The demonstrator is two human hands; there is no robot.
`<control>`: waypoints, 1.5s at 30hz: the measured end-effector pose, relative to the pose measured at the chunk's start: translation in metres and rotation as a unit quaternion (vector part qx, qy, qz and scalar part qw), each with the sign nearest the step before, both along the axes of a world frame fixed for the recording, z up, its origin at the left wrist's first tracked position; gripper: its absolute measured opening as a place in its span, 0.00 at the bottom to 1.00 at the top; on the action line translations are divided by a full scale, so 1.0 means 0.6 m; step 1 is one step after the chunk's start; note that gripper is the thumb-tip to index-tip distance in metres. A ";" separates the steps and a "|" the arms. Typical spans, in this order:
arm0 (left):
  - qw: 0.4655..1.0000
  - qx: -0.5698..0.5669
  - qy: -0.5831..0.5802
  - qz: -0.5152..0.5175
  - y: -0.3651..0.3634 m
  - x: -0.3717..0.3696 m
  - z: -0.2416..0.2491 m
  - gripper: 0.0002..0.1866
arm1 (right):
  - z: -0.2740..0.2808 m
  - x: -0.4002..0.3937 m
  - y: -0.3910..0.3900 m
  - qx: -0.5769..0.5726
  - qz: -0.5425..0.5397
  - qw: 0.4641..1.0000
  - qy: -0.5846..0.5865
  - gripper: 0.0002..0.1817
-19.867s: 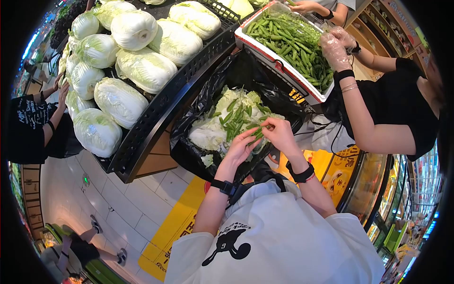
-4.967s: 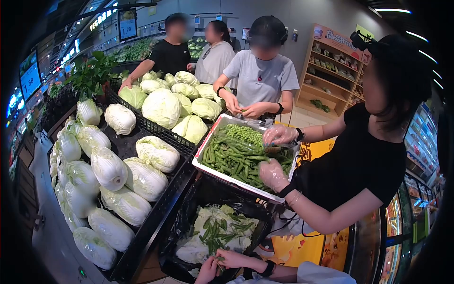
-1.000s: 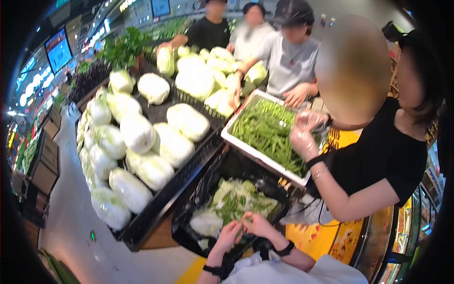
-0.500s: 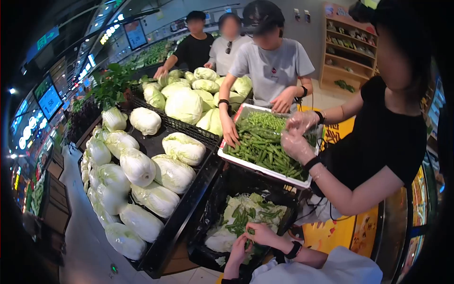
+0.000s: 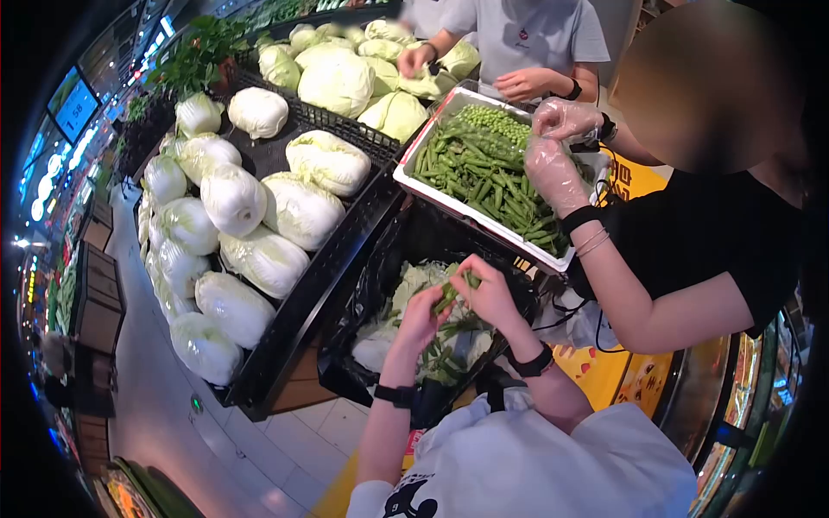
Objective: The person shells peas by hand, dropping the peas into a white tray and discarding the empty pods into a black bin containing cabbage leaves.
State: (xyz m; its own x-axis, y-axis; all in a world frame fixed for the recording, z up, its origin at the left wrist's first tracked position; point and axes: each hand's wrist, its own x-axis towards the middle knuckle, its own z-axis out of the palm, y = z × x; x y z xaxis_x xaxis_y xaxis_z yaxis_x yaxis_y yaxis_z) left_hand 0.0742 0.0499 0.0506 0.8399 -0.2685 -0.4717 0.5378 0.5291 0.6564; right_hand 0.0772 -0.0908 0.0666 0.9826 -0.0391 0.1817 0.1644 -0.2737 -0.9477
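Note:
My left hand [image 5: 420, 318] and my right hand [image 5: 486, 290] meet over a black-lined bin [image 5: 363, 298] and pinch one green pea pod [image 5: 449, 295] between their fingertips. The bin holds cabbage leaves [image 5: 406, 285] and empty pods. A black band sits on each of my wrists. A white tray of pea pods [image 5: 473, 177] stands just beyond the bin, with shelled peas heaped at its far end.
A person in black on the right works in the tray with plastic-gloved hands [image 5: 553, 168]. Another person in grey [image 5: 531, 34] stands behind it. Napa cabbages [image 5: 250, 198] fill the black display rack on the left. Tiled floor lies below.
The camera has tilted down, so the people's heads have left the view. My hands have risen from low in the bin and now hold a pod higher above the leaves.

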 end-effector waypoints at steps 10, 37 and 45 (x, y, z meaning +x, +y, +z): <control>0.987 -0.056 -0.084 -0.121 -0.024 0.009 -0.034 0.09 | 0.021 -0.001 -0.045 0.104 0.054 0.989 0.088 0.08; 0.981 -0.187 0.030 0.041 0.009 -0.039 -0.098 0.18 | -0.029 0.016 -0.091 -0.045 0.021 0.998 0.032 0.10; 0.958 -0.227 0.037 0.171 0.066 -0.009 -0.071 0.12 | -0.207 -0.017 -0.078 -0.260 0.247 0.914 0.187 0.15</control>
